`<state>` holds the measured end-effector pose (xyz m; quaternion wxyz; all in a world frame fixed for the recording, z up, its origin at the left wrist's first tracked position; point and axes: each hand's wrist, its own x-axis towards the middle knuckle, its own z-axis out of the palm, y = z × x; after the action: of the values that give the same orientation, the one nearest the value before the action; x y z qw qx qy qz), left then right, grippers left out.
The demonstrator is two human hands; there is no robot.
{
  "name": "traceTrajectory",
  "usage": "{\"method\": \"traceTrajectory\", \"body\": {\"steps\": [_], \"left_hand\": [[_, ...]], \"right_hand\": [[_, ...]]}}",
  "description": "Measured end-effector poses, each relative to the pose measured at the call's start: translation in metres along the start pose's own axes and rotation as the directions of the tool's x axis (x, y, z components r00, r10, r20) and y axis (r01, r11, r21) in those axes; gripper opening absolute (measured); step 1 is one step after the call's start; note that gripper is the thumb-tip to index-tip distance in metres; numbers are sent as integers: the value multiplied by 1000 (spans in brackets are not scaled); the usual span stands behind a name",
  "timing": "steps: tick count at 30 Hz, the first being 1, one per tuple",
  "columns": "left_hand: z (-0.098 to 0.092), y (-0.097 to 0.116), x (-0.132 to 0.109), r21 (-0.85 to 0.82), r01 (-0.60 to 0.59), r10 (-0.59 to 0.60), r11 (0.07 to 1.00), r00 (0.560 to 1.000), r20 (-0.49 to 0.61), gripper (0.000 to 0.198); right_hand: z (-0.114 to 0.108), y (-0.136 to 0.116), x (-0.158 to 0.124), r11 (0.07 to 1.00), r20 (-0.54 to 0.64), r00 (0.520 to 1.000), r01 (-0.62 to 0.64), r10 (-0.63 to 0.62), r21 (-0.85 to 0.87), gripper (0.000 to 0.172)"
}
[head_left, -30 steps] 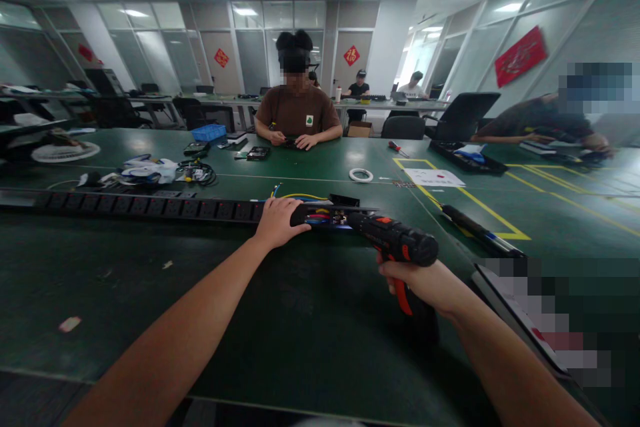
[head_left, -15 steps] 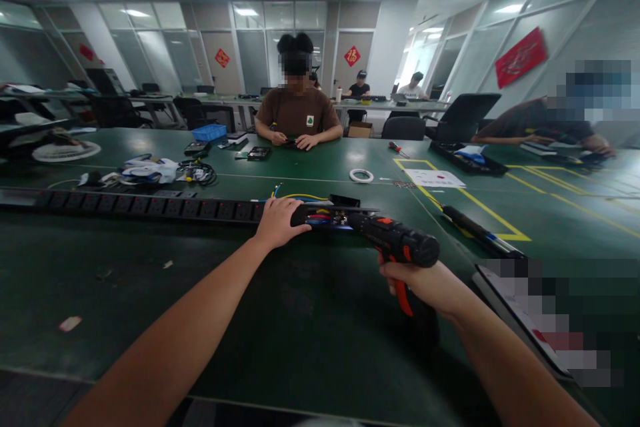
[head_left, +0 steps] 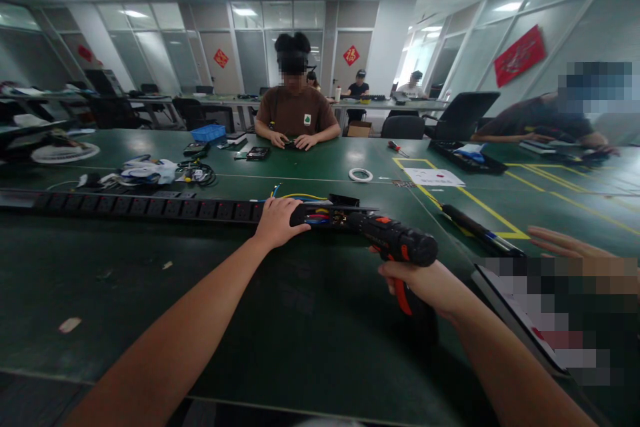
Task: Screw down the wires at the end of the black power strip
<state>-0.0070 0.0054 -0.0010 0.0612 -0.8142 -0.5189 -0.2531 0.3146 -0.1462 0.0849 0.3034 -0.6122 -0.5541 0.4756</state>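
Observation:
A long black power strip point(head_left: 165, 208) with a row of sockets lies across the table. Near its right end an open section shows red, blue and yellow wires point(head_left: 317, 217). My left hand point(head_left: 279, 221) grips the strip just left of that opening, fingers over the top and thumb along the front. In my right hand point(head_left: 407, 275) is a black and orange cordless drill point(head_left: 395, 238), its nose pointing left at the open end of the strip. The bit's tip is too small to make out. A yellow wire point(head_left: 305, 197) runs loose behind the strip.
On the green table point(head_left: 280, 360) lie a white ring point(head_left: 361, 175), a sheet of paper point(head_left: 434, 177), a dark pen-like tool point(head_left: 480, 230) and a blue basket point(head_left: 209, 133). A co-worker point(head_left: 298, 110) sits opposite. Another person's hand point(head_left: 575, 243) reaches in at the right.
Another person's hand has come into view at the right edge, above the papers there. My own hands, the drill and the strip stay almost where they were.

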Motion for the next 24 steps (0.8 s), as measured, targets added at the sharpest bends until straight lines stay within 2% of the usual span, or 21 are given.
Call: {"method": "traceTrajectory", "body": {"steps": [7,24], "left_hand": [[-1,1,-1,4,-9,10,1000,1000,-16,66],[0,0,0,5,-8,8,1000,1000,-10,66]], "right_hand": [[-1,2,2,1000,27,1000,14,-15,27,28],[-1,2,3,1000,19,1000,15,-16,23,27]]}}
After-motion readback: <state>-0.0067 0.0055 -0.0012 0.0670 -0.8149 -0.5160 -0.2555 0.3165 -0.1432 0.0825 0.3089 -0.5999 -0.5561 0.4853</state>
